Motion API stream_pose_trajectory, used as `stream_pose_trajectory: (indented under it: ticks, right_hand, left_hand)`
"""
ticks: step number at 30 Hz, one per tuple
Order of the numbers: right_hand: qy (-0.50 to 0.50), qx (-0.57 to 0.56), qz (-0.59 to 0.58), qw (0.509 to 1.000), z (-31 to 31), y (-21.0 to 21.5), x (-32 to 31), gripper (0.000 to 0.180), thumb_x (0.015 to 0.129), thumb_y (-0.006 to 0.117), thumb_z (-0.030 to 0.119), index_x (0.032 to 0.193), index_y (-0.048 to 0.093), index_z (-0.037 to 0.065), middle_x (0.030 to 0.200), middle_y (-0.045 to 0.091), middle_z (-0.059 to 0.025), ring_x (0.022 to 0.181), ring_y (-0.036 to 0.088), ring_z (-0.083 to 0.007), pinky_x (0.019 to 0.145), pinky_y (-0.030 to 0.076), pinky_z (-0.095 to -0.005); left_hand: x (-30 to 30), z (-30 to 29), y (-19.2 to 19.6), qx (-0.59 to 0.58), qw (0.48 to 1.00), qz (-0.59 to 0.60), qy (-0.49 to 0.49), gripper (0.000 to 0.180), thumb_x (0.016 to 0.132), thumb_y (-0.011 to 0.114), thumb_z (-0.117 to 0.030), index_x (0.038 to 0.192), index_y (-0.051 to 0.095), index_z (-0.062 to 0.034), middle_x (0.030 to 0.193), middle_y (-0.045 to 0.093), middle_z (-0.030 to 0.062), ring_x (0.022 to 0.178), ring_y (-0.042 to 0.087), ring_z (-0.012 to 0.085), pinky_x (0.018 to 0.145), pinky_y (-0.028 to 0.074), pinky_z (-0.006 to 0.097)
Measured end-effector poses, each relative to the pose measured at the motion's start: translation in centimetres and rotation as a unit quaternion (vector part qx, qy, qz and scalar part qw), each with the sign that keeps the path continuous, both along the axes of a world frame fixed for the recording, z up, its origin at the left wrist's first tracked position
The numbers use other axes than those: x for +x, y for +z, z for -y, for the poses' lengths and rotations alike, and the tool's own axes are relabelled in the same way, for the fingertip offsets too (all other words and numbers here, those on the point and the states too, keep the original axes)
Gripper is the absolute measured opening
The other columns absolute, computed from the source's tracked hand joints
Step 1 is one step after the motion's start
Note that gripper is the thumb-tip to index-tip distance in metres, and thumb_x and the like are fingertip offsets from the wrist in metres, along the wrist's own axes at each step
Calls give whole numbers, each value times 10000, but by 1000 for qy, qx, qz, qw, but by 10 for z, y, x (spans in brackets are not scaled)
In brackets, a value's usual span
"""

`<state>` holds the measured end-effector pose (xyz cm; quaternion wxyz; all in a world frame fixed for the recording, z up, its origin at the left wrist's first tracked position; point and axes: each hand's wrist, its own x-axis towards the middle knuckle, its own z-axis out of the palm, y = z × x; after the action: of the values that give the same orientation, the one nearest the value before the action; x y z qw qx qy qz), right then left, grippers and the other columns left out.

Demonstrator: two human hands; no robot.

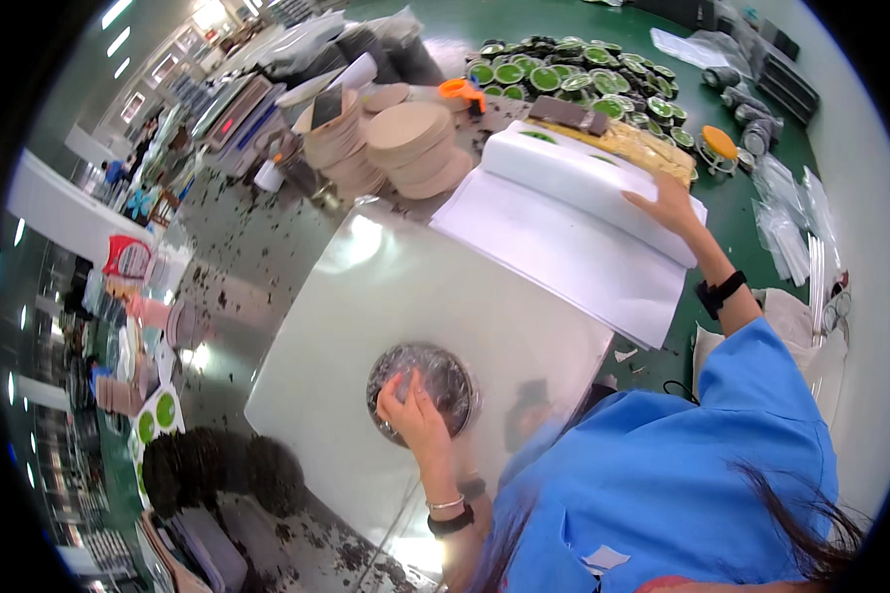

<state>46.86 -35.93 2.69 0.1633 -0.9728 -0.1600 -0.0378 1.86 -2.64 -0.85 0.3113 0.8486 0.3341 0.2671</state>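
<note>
Two hands are spread flat, gripping nothing: the left hand [413,413] is pressed on a dark round cake [427,383], the right hand [670,206] on a far white paper stack [574,178]. Brown discs [405,138] are piled beyond, far left.

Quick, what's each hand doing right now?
Left hand: open, resting on the dark round cake.
Right hand: open, flat on the white paper stack.

Two bare hands work a cluttered table: the left hand [413,410] on one round dark disc [423,392] wrapped in film at 6 o'clock, the right hand [670,206] on one stack of white sheets [574,222] at 2 o'clock. About three stacks of tan round boards [405,143] stand at 11 o'clock, and dozens of green-topped round lids [574,74], too many to count, crowd 12 o'clock.
</note>
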Motion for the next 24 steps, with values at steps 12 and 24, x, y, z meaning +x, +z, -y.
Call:
stream_pose_trajectory:
  ticks: [12,24]
  right_hand:
    - [204,264,-412,848,59,17,-83,623,840,830,254,1362,580,26,1258,689,-162,1146,618,-258,1025,468,-359]
    - [235,-49,377,895,78,-72,-75,137,823,708,103,952,724,62,1020,663,-59,992,655,-238,822,554,-375]
  left_hand:
    - [-3,-2,4,1,999,-31,-13,321,1035,559,-115,1312,692,-25,1428,472,138,1378,330,349,1120,364,453]
    - [-8,-12,-16,59,998,-10,-19,306,1015,594,-118,1285,715,-42,1371,529,124,1339,392,337,1133,345,463]
